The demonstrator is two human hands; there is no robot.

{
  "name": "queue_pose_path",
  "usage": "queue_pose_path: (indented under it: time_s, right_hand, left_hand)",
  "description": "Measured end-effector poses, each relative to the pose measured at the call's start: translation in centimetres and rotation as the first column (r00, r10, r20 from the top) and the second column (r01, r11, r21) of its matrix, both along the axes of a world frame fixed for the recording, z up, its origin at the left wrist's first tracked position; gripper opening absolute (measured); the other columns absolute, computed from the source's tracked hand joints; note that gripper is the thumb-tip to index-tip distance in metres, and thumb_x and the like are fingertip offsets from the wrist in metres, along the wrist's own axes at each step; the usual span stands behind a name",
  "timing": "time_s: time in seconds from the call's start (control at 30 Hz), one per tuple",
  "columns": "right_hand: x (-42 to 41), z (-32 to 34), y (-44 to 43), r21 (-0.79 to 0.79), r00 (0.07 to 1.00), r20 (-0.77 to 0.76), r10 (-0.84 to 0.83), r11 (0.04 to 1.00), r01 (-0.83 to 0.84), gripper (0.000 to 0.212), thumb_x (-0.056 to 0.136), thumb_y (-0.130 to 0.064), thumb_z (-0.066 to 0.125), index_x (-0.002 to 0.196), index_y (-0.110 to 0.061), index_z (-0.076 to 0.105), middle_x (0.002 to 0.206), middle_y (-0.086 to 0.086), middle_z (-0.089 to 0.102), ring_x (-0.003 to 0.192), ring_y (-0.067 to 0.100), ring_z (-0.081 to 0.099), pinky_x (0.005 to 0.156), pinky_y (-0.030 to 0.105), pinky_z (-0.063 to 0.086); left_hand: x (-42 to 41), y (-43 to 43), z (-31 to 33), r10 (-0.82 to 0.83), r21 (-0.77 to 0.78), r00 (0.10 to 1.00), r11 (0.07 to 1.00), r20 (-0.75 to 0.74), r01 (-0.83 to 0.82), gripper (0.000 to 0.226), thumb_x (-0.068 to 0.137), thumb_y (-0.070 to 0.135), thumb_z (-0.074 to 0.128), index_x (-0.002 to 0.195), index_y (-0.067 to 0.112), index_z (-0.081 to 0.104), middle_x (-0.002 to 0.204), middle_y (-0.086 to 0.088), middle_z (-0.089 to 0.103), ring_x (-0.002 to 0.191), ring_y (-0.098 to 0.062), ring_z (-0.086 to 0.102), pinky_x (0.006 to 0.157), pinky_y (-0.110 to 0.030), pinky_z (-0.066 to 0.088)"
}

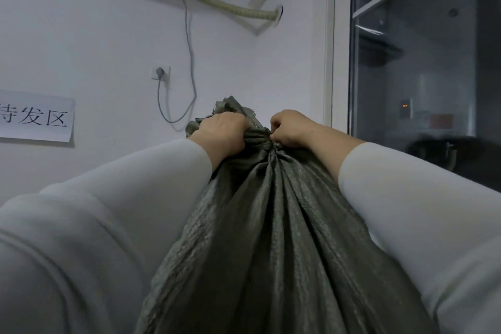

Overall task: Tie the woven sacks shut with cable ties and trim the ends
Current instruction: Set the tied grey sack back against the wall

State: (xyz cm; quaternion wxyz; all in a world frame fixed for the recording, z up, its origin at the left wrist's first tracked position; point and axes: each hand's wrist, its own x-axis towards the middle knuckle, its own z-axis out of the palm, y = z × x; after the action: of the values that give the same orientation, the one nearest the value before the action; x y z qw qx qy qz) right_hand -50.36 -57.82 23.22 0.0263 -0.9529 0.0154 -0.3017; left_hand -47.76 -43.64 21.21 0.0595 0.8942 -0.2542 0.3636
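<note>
A grey-green woven sack (271, 225) stands tall in front of me, its fabric gathered into pleats toward a bunched neck. My left hand (223, 130) is clenched around the neck from the left, with the frayed mouth of the sack sticking up behind it. On the right side of the neck my right hand (291, 127) pinches the gathered fabric with curled fingers. No cable tie or cutter shows; whatever lies under the fingers is hidden. Both arms wear white sleeves.
A white wall is close behind the sack, with a paper sign (35, 119) at left, a plugged socket (160, 73) with a hanging cable, and an air-conditioner hose (230, 5) above. A dark glass door (420, 62) fills the right.
</note>
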Motion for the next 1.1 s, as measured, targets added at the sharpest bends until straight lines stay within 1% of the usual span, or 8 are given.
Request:
queue_pose_path:
  time_s: [0.17,0.27,0.4,0.6,0.7,0.87,1.0,1.1]
  right_hand:
    - [9.4,0.0,-1.3,0.004,0.998,0.013,0.068,0.998,-0.068,0.019,0.086,-0.008,0.053,0.069,-0.014,0.049,0.092,0.007,0.052,0.088,0.022,0.048,0.073,0.025,0.035]
    - [15.7,-0.2,-2.5,0.014,0.993,0.034,0.113,0.993,-0.114,0.007,0.084,-0.008,0.053,0.078,-0.013,0.053,0.090,0.006,0.052,0.087,0.023,0.049,0.073,0.025,0.036]
    - [24.8,-0.2,-4.7,0.024,0.985,0.023,0.171,0.985,-0.171,0.017,0.082,-0.008,0.052,0.065,-0.014,0.049,0.086,0.006,0.052,0.086,0.024,0.050,0.072,0.026,0.037]
    - [36.7,-1.1,-6.7,0.042,0.973,0.015,0.228,0.973,-0.229,0.009,0.081,-0.009,0.049,0.076,-0.017,0.050,0.090,0.004,0.051,0.087,0.025,0.049,0.073,0.027,0.038]
    - [41.3,-2.7,-7.8,0.060,0.974,0.005,0.225,0.972,-0.225,0.011,0.080,-0.010,0.049,0.074,-0.019,0.048,0.092,0.003,0.052,0.093,0.027,0.053,0.073,0.029,0.038]
    - [47.2,-4.8,-8.4,0.075,0.978,0.019,0.207,0.975,-0.208,0.010,0.084,-0.015,0.047,0.085,-0.024,0.047,0.113,0.007,0.058,0.107,0.029,0.054,0.075,0.029,0.038]
    - [50.8,-5.8,-7.7,0.082,0.982,0.033,0.187,0.979,-0.189,0.007,0.086,-0.014,0.046,0.086,-0.020,0.047,0.115,0.008,0.058,0.107,0.028,0.054,0.073,0.030,0.036]
    - [52.8,-7.0,-7.7,0.100,0.988,0.016,0.156,0.983,-0.157,0.015,0.084,-0.013,0.045,0.093,-0.021,0.055,0.117,0.007,0.058,0.109,0.029,0.054,0.076,0.031,0.037]
  left_hand:
    - [8.5,-1.0,0.1,0.090,0.014,0.995,0.996,0.035,-0.091,0.015,0.084,0.007,0.049,0.084,0.022,0.050,0.111,-0.008,0.058,0.105,-0.031,0.055,0.071,-0.034,0.035]
    - [14.4,-2.3,0.0,0.139,0.009,0.989,0.990,0.053,-0.140,0.015,0.084,0.008,0.049,0.082,0.023,0.049,0.110,-0.007,0.058,0.106,-0.031,0.055,0.073,-0.034,0.035]
    - [22.4,-4.3,0.1,0.211,0.015,0.976,0.977,0.055,-0.212,0.017,0.083,0.007,0.049,0.081,0.024,0.050,0.110,-0.005,0.058,0.107,-0.030,0.054,0.073,-0.034,0.035]
    - [33.1,-6.6,-0.7,0.267,-0.003,0.963,0.964,0.036,-0.267,0.021,0.085,0.007,0.048,0.094,0.021,0.060,0.113,-0.006,0.059,0.108,-0.031,0.055,0.071,-0.034,0.035]
    - [37.7,-7.8,-2.0,0.280,0.008,0.960,0.960,0.013,-0.280,0.019,0.086,0.006,0.046,0.090,0.021,0.058,0.110,-0.007,0.060,0.105,-0.031,0.055,0.069,-0.034,0.035]
    - [44.9,-8.6,-4.2,0.281,-0.023,0.960,0.959,0.009,-0.281,0.020,0.088,0.009,0.045,0.096,0.019,0.060,0.112,-0.007,0.061,0.106,-0.032,0.056,0.072,-0.034,0.036]
    - [48.8,-7.8,-5.4,0.274,-0.038,0.961,0.961,0.036,-0.273,0.022,0.088,0.009,0.043,0.099,0.020,0.058,0.109,-0.009,0.062,0.103,-0.033,0.057,0.070,-0.034,0.038]
    - [50.8,-7.8,-6.6,0.229,-0.036,0.972,0.972,-0.045,-0.231,0.026,0.087,0.009,0.044,0.109,0.019,0.055,0.114,-0.009,0.060,0.105,-0.033,0.056,0.071,-0.035,0.039]
